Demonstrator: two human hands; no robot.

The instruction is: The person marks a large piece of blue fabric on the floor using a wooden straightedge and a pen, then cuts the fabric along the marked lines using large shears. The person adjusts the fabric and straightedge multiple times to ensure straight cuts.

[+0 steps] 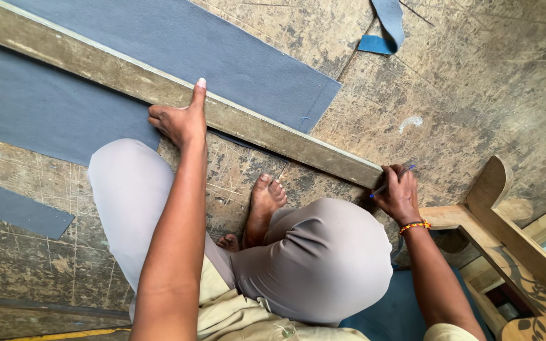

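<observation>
At the floor's left edge a narrow strip of grey-blue felt (14, 211) lies flat on the scarred, scratched wooden floor (469, 76), well apart from the rest. Above it a large sheet of the same grey-blue fabric (222, 57) spreads from the upper left corner toward the middle, its right end cut square with bare, scored boards beyond it. A long wooden straightedge (159, 88), flat, worn and pale along its far edge, lies slantwise across the fabric from the upper left edge down to the right, its lower end past the cloth on bare floor. The left hand (178, 120) presses on the straightedge near its middle, fingers curled at the near edge, thumb stretched across the wood; it grips nothing. Below, the person's knees in smooth grey trousers and a bare foot (263, 205) crowd the floor. The right hand (399, 192), with a beaded bracelet, has its fingers closed on a blue pen (392, 180) at the straightedge's lower end. Carved wooden furniture (507, 233) hems the lower right corner; a blue fabric offcut (383, 28) curls at the top edge.
</observation>
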